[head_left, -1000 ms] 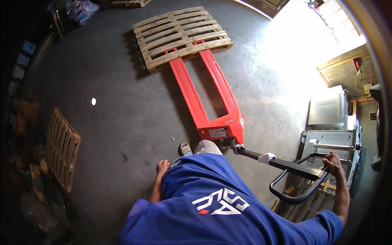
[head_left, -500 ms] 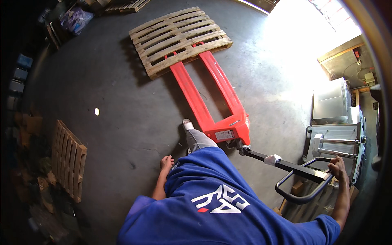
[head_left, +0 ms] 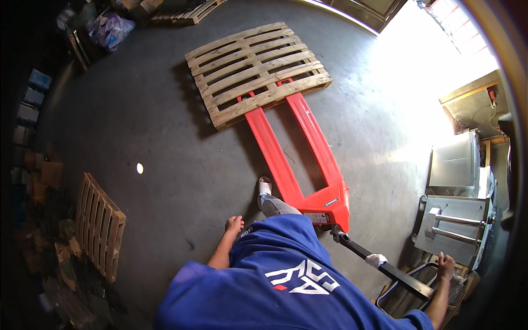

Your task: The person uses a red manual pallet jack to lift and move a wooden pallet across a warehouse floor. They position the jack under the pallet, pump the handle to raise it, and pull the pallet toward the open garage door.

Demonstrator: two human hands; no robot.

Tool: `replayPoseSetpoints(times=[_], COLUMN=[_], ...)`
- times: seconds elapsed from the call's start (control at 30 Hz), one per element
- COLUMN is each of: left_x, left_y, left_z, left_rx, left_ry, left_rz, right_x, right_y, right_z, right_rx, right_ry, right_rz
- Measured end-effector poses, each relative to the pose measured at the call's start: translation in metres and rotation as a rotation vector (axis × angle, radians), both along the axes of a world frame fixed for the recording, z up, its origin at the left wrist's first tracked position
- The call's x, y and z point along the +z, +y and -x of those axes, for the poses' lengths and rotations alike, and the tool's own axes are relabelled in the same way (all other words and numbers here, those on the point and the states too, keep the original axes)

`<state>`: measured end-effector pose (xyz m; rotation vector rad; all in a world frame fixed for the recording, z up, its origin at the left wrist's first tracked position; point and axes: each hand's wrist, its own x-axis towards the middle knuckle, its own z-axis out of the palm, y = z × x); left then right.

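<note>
A red pallet jack [head_left: 269,151] stands in front of me, its two forks reaching away with their tips under the near edge of a wooden pallet [head_left: 256,71]. Its black steering pole [head_left: 393,272] slants towards my right side and ends in a loop handle [head_left: 383,301]. My right hand [head_left: 445,267] is at the far right corner of that loop, apparently closed on it, with one digit raised; the forearm hides part of the handle. At my left side hangs my left hand [head_left: 235,224], empty, its fingers relaxed and slightly bent.
Another pallet [head_left: 100,226] leans at the left, near cardboard boxes [head_left: 51,172] and dark clutter. One more pallet [head_left: 190,12] lies at the far edge by a purple plastic bag [head_left: 110,30]. Metal equipment [head_left: 454,223] lines the right side. Bright light floods in from the far right doorway.
The jack and pallet appear lower and further right in the view. The loop handle and my right hand have come down closer to my body. My left hand still hangs empty.
</note>
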<state>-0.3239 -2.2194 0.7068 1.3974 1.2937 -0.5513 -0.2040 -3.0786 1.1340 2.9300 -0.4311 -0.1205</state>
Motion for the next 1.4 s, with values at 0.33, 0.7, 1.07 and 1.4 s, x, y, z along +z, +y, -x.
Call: replayPoseSetpoints(times=[0.33, 0.7, 1.07, 1.4], left_x=[0.021, 0.006, 0.036, 0.014], left_y=[0.124, 0.214, 0.338, 0.38], left_z=[-0.178, -0.302, -0.32, -0.382], left_rx=[0.0, 0.307, 0.344, 0.141], left_ry=[-0.215, -0.177, -0.008, -0.021], left_rz=[-0.084, 0.022, -0.078, -0.011], right_x=[-0.279, -0.378, -0.405, -0.378], right_y=[0.423, 0.659, 0.76, 0.802], right_z=[-0.169, -0.253, -0.43, -0.393], right_rx=[0.118, -0.35, -0.378, -0.491], right_ry=[0.657, 0.775, 0.68, 0.579], right_rz=[-0.94, -1.177, -1.274, -1.395])
